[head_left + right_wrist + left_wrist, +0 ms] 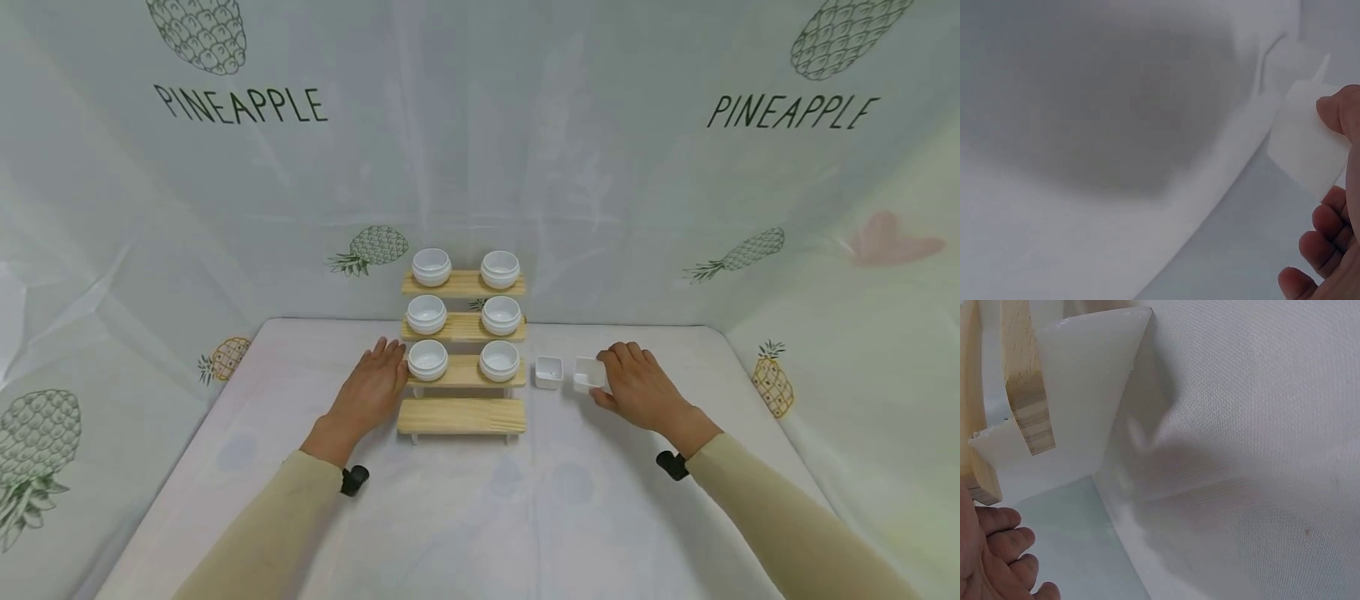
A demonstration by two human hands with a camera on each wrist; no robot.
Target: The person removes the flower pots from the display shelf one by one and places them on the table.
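Observation:
My right hand (pixel 641 387) pinches a white square dish (pixel 585 377) by its right side, thumb at the near side and fingers at the far side. In the right wrist view the same dish (pixel 1305 140) shows between thumb and fingers. Just left of it sits a smaller white square dish (pixel 549 374). My left hand (pixel 371 385) lies at the left side of a stepped wooden stand (pixel 461 416), fingers extended and close to one step's end; whether they touch it I cannot tell. In the left wrist view its fingertips (pixel 1013 540) are below a step's end.
Round white bowls stand in pairs on the upper three steps, such as a bowl (pixel 428 360) and another bowl (pixel 498 361). The lowest step is bare. A pale cloth covers the table (pixel 480 517), and a pineapple-print sheet (pixel 480 150) hangs behind it.

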